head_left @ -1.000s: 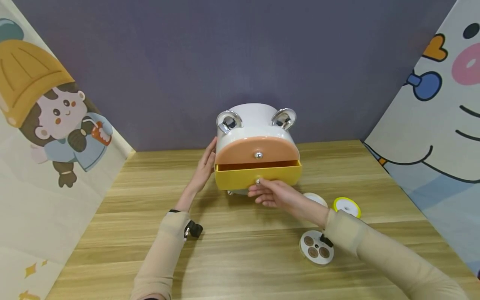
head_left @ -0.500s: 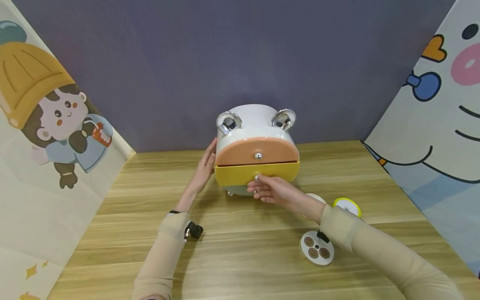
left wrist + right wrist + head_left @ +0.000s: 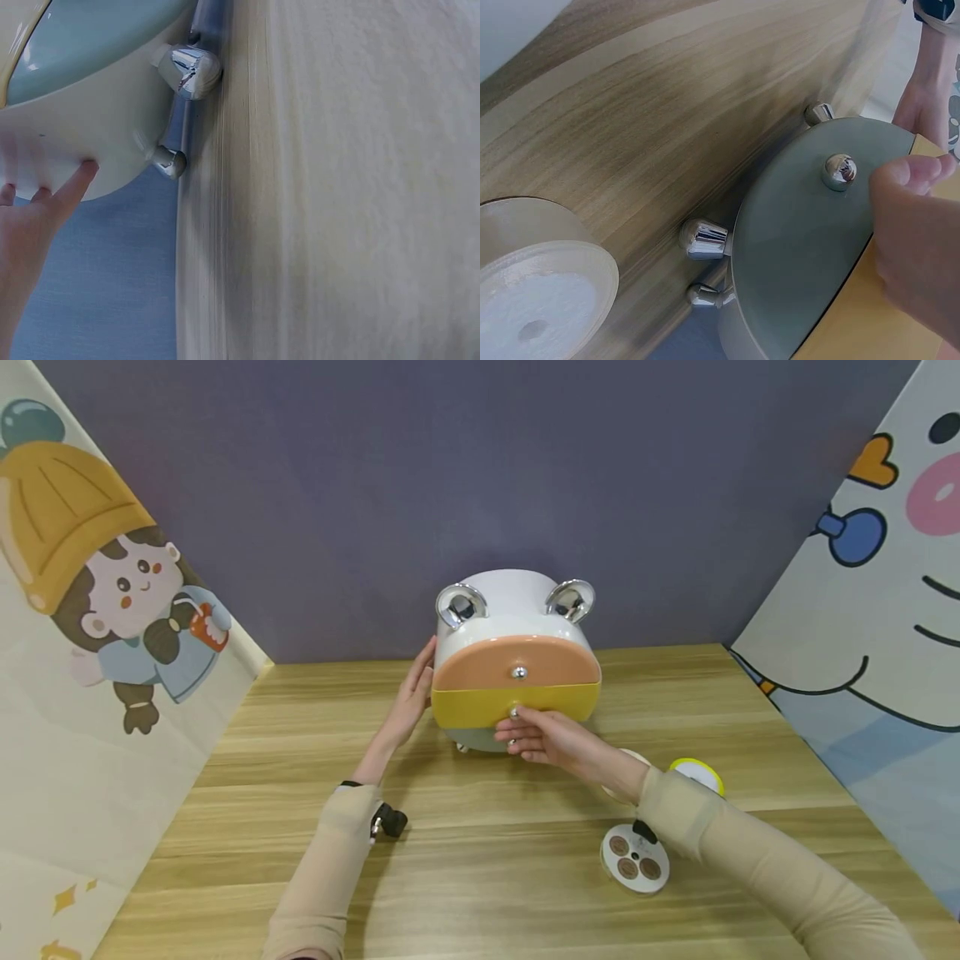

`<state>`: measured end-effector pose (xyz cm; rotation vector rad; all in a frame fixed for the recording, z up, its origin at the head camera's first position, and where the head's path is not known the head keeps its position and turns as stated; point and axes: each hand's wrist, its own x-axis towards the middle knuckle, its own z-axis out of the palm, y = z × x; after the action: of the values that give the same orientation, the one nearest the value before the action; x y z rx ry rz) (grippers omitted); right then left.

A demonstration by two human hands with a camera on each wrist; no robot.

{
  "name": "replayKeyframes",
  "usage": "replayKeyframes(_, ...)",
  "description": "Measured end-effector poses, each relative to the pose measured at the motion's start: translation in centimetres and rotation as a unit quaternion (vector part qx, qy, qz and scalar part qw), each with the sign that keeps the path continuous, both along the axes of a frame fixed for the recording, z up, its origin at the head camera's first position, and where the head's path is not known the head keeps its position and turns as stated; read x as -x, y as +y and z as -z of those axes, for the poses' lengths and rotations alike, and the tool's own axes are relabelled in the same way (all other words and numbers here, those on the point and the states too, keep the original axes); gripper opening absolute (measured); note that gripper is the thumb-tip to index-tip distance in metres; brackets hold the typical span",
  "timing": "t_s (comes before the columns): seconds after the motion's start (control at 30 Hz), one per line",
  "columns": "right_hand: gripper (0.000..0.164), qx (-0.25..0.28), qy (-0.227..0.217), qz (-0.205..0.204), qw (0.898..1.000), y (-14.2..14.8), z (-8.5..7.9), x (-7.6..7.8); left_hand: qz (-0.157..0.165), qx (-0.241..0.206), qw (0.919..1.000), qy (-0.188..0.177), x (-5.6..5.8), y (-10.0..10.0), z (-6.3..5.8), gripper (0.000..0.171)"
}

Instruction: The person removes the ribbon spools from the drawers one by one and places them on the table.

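Observation:
A small white drawer cabinet [image 3: 510, 597] with two silver ears stands against the back wall. Its orange top drawer [image 3: 472, 667], yellow middle drawer [image 3: 465, 707] and grey-green bottom drawer [image 3: 795, 217] are all pushed in. My right hand [image 3: 553, 742] pinches the silver knob [image 3: 514, 712] of the yellow drawer between thumb and forefinger, its other fingers spread below. My left hand [image 3: 406, 706] lies along the cabinet's left side, and in the left wrist view its fingertips [image 3: 82, 174] touch the white wall.
Right of the cabinet, partly behind my right forearm, lie a pale roll [image 3: 551, 296] and a yellow-rimmed white roll [image 3: 699, 772]. Nearer me is a white disc [image 3: 636, 860] with several brown circles. The wooden table [image 3: 480, 877] meets a dark back wall [image 3: 337, 510] and printed side walls.
The yellow drawer, pulled part way out a second ago, has slid back flush into the cabinet, my right hand moving inward with its knob. My left hand has kept its place.

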<state>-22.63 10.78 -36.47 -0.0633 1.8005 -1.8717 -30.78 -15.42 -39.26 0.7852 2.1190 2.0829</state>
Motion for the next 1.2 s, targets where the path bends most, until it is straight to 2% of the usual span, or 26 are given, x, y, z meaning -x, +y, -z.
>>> replayKeyframes(0.47, 0.048, 0.020, -0.003, 0.001, 1.000, 0.4, -0.1, 0.1, 0.003, 0.001, 1.0000, 0.005, -0.1, 0.5, 0.0, 0.052)
replayKeyframes(0.8, 0.049, 0.005, -0.008, -0.014, 1.000, 0.4, 0.0, -0.2, -0.003, 0.000, 1.0000, 0.004, 0.0, 0.3, 0.2, 0.052)
replayKeyframes(1.03, 0.045, -0.018, -0.026, -0.042, 0.999, 0.5, 1.3, -1.1, -0.005, -0.003, 1.0000, 0.005, 0.1, 0.0, 0.2, 0.052)
replayKeyframes(1.2, 0.042, -0.030, -0.068, -0.024, 0.997, 0.3, 2.6, -1.6, -0.004, -0.005, 1.0000, 0.002, 0.1, 0.1, 0.1, 0.052)
